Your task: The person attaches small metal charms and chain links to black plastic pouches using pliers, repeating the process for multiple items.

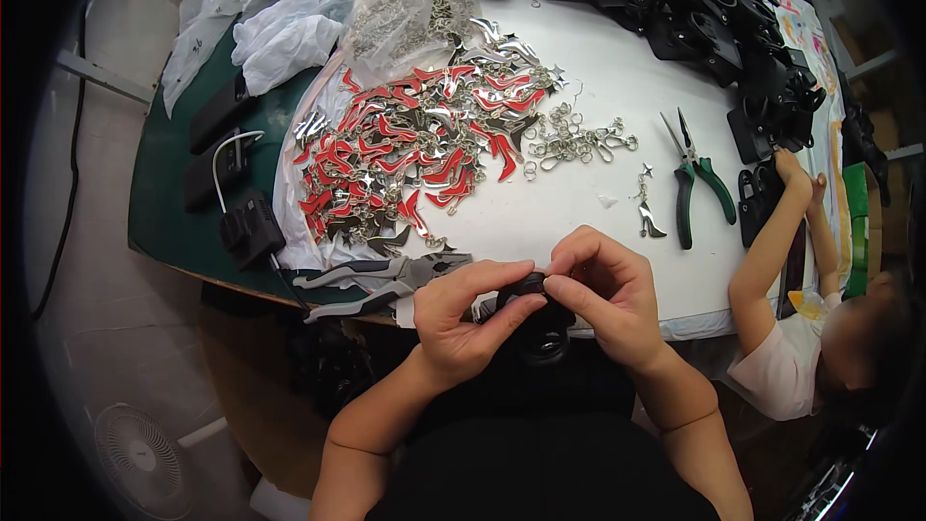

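Note:
Between my two hands, close to the table's near edge, is a small black item (529, 286), mostly hidden by my fingers; its kind cannot be made out. My left hand (461, 316) grips it between thumb and fingers. The fingers and thumb of my right hand (610, 301) pinch together at its right edge. Whether they also hold a small ring or fitting does not show. Just beyond my left hand lie grey-handled pliers (371, 291). Further right rest green-handled long-nose pliers (696, 183), with a high-heel shoe charm on a short chain (649, 217) beside them.
Red, black and silver shoe charms (415, 150) form a heap left of centre, below a clear bag of chains (410, 19). Loose clasps and rings (579, 140) lie beside it. Black cases (709, 24) line the far right. Another person (786, 328) reaches in from the right.

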`<state>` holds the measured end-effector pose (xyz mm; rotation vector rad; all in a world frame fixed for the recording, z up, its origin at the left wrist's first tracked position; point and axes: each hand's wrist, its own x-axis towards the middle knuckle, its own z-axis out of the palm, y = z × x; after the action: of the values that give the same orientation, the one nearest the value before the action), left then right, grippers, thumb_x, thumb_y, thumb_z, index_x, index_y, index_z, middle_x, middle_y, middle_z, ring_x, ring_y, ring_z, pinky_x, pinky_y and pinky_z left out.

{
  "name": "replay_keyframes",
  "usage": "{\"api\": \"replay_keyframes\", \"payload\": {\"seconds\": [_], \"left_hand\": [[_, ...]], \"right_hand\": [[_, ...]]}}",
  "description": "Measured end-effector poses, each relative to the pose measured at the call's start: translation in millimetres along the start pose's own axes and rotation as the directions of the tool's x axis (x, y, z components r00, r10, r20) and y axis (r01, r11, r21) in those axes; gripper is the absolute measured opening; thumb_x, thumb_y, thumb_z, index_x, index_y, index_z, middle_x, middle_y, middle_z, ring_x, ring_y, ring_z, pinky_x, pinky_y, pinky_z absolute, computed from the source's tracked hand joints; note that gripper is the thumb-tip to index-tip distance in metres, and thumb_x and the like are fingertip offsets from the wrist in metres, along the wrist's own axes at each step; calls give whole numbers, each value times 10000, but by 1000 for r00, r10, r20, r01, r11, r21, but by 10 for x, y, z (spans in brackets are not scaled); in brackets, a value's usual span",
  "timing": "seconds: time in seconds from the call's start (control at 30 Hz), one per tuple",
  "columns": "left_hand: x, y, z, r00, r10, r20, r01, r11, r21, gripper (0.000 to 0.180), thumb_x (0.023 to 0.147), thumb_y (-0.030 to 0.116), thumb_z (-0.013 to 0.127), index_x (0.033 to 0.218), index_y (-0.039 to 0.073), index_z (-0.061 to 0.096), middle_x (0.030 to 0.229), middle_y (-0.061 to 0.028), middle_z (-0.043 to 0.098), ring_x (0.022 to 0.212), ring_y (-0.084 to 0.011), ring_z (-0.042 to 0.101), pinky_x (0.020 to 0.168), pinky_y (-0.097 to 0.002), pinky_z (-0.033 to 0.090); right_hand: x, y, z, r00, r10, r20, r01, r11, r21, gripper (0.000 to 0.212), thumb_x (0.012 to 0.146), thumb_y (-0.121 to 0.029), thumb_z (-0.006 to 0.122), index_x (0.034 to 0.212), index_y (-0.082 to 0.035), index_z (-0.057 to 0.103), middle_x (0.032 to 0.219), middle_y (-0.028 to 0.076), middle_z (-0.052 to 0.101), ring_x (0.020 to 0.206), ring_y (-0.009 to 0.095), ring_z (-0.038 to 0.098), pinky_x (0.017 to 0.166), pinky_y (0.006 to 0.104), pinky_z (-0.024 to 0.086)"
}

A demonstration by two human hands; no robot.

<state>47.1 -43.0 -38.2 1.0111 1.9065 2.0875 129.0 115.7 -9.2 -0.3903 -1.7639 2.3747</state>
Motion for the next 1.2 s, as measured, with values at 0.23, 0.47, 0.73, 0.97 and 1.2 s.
{"api": "replay_keyframes", "payload": {"seconds": [0.23, 0.47, 0.73, 0.97, 1.2], "left_hand": [[-4, 10, -1, 1000, -18, -21, 18, 1000, 12, 298, 785, -34, 802, 1066, -22, 706, 901, -148, 745, 792, -196, 731, 700, -266, 562], [32, 11, -14, 998, 57, 11, -57, 997, 50, 301, 784, -19, 809, 1066, -31, 704, 890, -156, 739, 747, -200, 720, 654, -272, 558], [13, 31, 21, 972, 235, 11, -233, 955, 184, 346, 767, 22, 833, 1074, -43, 688, 862, -158, 729, 708, -250, 712, 607, -300, 560], [57, 69, 14, 939, 328, 102, -343, 905, 253, 331, 769, 23, 825, 1061, -47, 685, 835, -156, 720, 714, -263, 720, 634, -317, 592], [95, 27, 14, 937, 341, 76, -348, 933, 93, 351, 730, -25, 836, 1047, -39, 686, 837, -155, 723, 722, -264, 729, 646, -320, 602]], "right_hand": [[12, -33, -58, 904, -405, 140, 416, 751, -512, 224, 855, 43, 720, 1070, -16, 731, 944, 78, 667, 754, 104, 628, 637, 232, 505], [69, -42, -153, 905, -366, 215, 425, 758, -495, 266, 804, 41, 768, 1062, -16, 750, 932, 95, 685, 720, 135, 650, 617, 242, 518], [18, 40, -83, 903, -408, 135, 420, 768, -483, 225, 805, 33, 779, 1024, -8, 752, 913, 85, 687, 702, 116, 636, 590, 235, 500], [6, -112, -129, 988, -133, 82, 152, 944, -292, 169, 812, 56, 770, 972, 16, 736, 939, 85, 677, 743, 90, 633, 628, 224, 511], [-13, -218, -173, 971, 183, 151, -201, 974, 107, 116, 852, 40, 739, 966, 28, 716, 963, 83, 669, 821, 88, 626, 705, 210, 495]]}}
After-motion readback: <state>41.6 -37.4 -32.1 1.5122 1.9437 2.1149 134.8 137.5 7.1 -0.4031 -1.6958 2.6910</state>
